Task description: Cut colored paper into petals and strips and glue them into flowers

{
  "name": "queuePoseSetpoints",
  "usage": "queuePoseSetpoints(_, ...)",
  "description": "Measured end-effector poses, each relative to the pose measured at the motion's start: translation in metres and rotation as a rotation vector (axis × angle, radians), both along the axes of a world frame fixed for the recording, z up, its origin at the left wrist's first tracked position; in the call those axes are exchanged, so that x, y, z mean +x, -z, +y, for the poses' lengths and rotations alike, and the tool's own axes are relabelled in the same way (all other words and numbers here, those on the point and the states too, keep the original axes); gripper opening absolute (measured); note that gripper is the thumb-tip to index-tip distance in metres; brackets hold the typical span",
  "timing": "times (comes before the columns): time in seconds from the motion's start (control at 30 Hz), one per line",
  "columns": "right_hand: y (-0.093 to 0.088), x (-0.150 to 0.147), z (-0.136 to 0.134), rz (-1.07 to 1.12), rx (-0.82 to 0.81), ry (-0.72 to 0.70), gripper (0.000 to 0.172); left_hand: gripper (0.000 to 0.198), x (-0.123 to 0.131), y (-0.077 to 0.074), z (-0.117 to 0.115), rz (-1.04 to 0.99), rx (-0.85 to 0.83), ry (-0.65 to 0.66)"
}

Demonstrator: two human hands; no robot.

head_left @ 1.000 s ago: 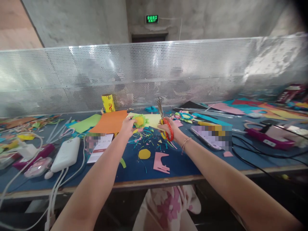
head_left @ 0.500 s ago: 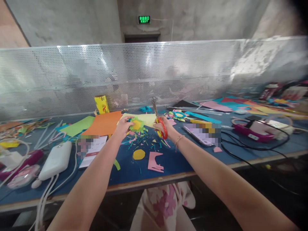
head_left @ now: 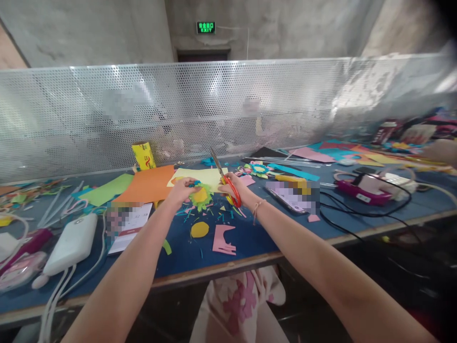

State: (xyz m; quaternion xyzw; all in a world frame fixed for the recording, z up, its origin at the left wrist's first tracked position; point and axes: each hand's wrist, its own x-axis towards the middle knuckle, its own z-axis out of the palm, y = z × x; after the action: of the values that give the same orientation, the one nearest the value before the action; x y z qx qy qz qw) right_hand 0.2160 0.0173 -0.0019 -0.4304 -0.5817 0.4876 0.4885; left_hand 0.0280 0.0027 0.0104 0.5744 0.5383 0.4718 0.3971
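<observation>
1. Flower (head_left: 199, 195) is being pinched by the left hand (head_left: 183, 187), near scraps (head_left: 218, 239).
2. Right hand (head_left: 238, 185) is gripping scissors (head_left: 223, 176), blades pointing away.
3. Judgement: paper trimming is apparently proceeding; another cut would be needing blades turned flowerward.
4. Table (head_left: 257, 243) is carrying orange paper (head_left: 144, 186); mesh screen (head_left: 221, 105) is standing behind.

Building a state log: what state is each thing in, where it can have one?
Green-and-yellow paper flower, held in left hand
Red-handled scissors, held in right hand; blade opening unclear
Left phone, screen lit
Right phone, screen lit
Exit sign, lit
White power bank, cabled
Yellow paper disc, lying loose
Pink paper scrap, cut into
Orange paper sheet, flat
</observation>
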Motion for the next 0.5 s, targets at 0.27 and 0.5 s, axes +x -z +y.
queuePoseSetpoints(0.27, -0.0083, -0.0005, -0.0072, -0.053, -0.025, 0.011, 0.038, 0.043, 0.0005, -0.0004, -0.0037, 0.038, -0.055, 0.119)
queuePoseSetpoints(0.5, -0.0050, 0.0025, -0.0053, -0.081, 0.033, -0.027, 0.034, 0.055, -0.0031, -0.0029, -0.0070, 0.109, -0.138, 0.119)
